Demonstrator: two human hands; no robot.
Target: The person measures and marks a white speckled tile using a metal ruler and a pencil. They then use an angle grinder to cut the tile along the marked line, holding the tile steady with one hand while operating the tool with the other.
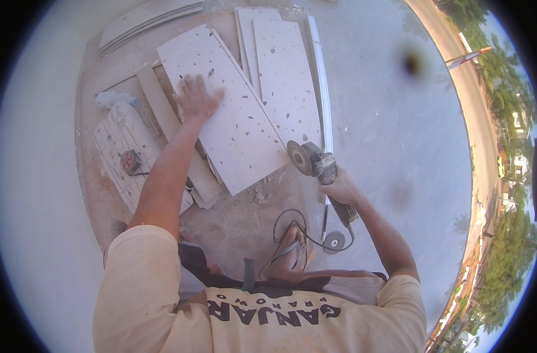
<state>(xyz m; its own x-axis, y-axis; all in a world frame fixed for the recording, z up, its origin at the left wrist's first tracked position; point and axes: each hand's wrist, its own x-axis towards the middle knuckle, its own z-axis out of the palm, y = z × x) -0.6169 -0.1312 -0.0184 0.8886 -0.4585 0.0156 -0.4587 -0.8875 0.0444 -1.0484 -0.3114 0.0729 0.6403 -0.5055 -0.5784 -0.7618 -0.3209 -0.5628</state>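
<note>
My left hand (199, 97) presses with spread fingers on a white speckled board (227, 135), which lies over other boards and strips at a slant. My right hand (339, 187) grips an angle grinder (326, 165); its disc (299, 156) is at the board's right edge near the lower corner, and whether it touches cannot be told. The grinder's black cord (280, 217) loops down by my sandalled foot (292, 250). A spare disc (334, 241) lies below the grinder. A long pale metal bar (317, 70) runs beside the boards, passing behind the grinder.
More boards (280, 59) lie beyond, with a stack (145, 17) at top left. A marked offcut (115, 165) holds a red tape measure (131, 162), near a pale crumpled bag (112, 100). A white wall (39, 176) stands left; trees (495, 235) and a road (480, 147) are at right.
</note>
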